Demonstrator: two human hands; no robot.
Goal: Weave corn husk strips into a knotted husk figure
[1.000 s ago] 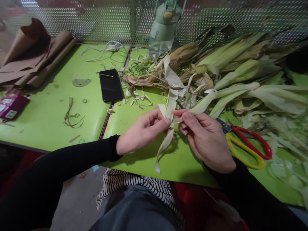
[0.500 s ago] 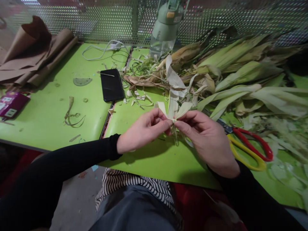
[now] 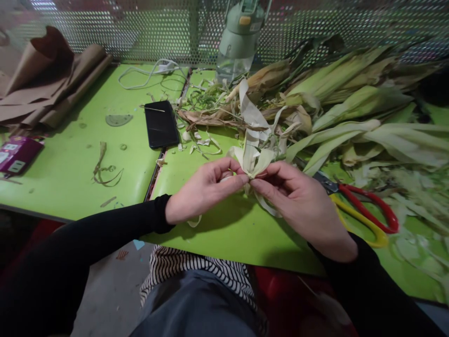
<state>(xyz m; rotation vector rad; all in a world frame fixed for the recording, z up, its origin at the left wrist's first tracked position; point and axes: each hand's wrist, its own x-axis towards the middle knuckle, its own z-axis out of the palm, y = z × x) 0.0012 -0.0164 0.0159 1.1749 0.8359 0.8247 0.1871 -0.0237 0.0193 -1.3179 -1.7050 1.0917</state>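
Between my hands, over the green table, is a small bunch of pale corn husk strips (image 3: 255, 159), fanned upward like petals. My left hand (image 3: 210, 187) pinches the base of the bunch from the left, thumb and forefinger together. From the right, my right hand (image 3: 301, 201) pinches the same base, its fingertips almost meeting the left ones. Loose strip ends hang below the fingers. My fingers hide most of the gathered base. Close by my right wrist lie scissors (image 3: 365, 210) with one red and one yellow handle.
Corn husks (image 3: 354, 103) pile up at the back right, with shreds around them. Left of centre lies a black phone (image 3: 161, 124). A water bottle (image 3: 236, 47) stands before the perforated screen. Further left are a protractor (image 3: 118, 120), a purple box (image 3: 20, 154) and brown paper (image 3: 52, 79).
The husk petals now stand closer together and lean slightly differently. Both hands keep their pinch at the base, with only small finger shifts. A strip end now shows below my left wrist.
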